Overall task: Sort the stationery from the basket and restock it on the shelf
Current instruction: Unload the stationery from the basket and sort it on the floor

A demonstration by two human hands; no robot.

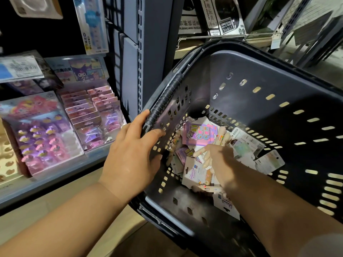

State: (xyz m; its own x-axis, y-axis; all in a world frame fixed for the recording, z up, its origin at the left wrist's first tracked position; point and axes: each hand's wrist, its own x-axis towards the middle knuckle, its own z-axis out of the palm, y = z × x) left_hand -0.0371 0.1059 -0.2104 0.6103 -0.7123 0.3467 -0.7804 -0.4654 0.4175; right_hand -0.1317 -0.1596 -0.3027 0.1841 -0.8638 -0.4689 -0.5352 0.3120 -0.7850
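Note:
A dark plastic basket (pixel 278 86) is tilted toward me, with several stationery packs and pens heaped at its bottom. My left hand (pixel 133 154) grips the basket's near-left rim beside the ribbed handle (pixel 163 102). My right hand (pixel 220 160) is down inside the basket, fingers closed around a few cream-coloured pens (pixel 202 154). A purple sticker pack (pixel 199 134) lies just beyond that hand, and a white carded pack (pixel 194 173) lies beside it. The shelf (pixel 55 175) stands to the left.
On the shelf sit pink and purple display boxes (pixel 40 138) and rows of carded clip packs (pixel 92 112). A grey shelf upright (pixel 141 52) rises between shelf and basket. Boxed puzzles (pixel 222 15) stand on a rack behind the basket. Pale floor lies below.

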